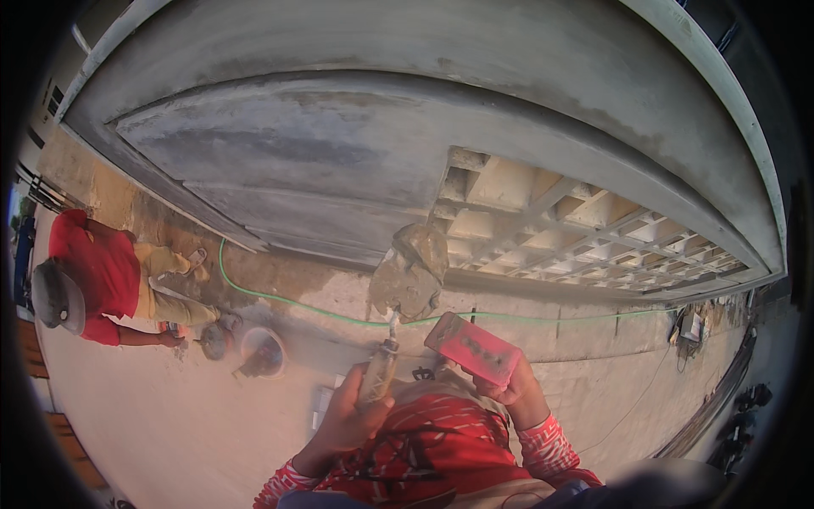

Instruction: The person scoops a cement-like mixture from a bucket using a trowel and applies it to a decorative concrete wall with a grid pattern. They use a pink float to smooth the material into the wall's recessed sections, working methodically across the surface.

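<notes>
My left hand (349,414) is closed around the pale handle of a trowel (377,379). Grey wet mortar (409,276) covers the trowel's blade, which points forward toward the wall. On the right, my right hand (511,386) grips a pink-red plastering float (476,349), tilted, with dark smudges on the face I see. The float stays apart from the trowel and from the wall. Ahead stands a grey plastered wall (314,136) with a recessed panel and a lattice of pale openings (551,212) on its right part.
At left a co-worker (93,267) in a red shirt and cap bends, one hand low beside a dark container (214,341). A pale bucket (263,352) stands nearby. A green hose (297,304) runs along the wall's foot. Long dark rods or pipes (708,407) lie at right.
</notes>
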The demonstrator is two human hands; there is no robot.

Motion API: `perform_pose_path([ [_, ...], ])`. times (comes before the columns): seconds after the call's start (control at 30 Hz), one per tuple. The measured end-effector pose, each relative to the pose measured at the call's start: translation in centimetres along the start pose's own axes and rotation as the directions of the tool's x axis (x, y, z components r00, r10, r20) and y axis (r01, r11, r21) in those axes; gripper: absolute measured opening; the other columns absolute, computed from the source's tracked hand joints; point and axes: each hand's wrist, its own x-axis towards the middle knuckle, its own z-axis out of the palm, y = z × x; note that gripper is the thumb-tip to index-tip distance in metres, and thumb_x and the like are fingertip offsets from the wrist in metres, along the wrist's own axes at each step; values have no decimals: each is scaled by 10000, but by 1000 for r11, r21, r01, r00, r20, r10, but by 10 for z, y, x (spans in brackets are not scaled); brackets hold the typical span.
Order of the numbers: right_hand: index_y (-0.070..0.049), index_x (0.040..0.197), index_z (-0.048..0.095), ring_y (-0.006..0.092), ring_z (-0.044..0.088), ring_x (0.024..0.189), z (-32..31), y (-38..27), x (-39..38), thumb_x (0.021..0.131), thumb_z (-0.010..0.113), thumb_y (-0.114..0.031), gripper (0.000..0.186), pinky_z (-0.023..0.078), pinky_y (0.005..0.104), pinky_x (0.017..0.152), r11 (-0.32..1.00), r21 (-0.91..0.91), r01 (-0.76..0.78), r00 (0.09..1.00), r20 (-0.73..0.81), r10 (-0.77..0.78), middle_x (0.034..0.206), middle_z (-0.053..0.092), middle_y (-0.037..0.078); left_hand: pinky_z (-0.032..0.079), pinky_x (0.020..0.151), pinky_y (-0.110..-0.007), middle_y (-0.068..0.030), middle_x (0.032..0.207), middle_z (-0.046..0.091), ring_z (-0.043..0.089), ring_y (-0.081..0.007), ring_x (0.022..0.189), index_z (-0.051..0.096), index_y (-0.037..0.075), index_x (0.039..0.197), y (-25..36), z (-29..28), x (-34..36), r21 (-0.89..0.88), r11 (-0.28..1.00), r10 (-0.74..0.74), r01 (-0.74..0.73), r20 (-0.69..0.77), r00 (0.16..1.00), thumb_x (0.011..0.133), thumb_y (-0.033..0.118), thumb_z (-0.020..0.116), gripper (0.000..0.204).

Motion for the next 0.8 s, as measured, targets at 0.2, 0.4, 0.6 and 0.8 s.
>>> perform_pose_path([
  [0.2,28,1218,564,111,435,400,7,0,3,1001,459,-353,451,343,209,321,998,-10,-60,998,17,60,809,614,186,440,495,-245,-17,864,573,515,-65,569,436,14,1338,3,1,2,15,1000,5,-5,-15,1000,953,98,624,436],
  [0.4,23,1220,563,106,424,394,12,-7,11,1012,444,-345,439,337,198,315,990,-27,-140,989,34,141,791,597,188,442,504,-246,-11,857,572,527,-66,589,444,18,1328,4,1,0,48,999,4,-3,-16,1000,948,100,635,433],
  [0.6,27,1246,549,102,419,398,14,-16,15,1024,429,-349,453,334,194,311,984,7,-179,983,40,179,838,598,198,476,599,-285,-38,888,601,577,-110,675,466,13,1313,0,2,-2,126,991,43,-37,-45,998,929,103,661,440],
  [0.8,77,1298,494,181,556,479,17,-29,24,1033,418,-339,499,416,234,323,957,171,-235,967,144,212,882,570,233,510,825,-383,-137,1005,638,641,-245,925,472,-2,1335,-17,-3,-2,283,952,139,-115,-66,988,903,145,696,508],
])
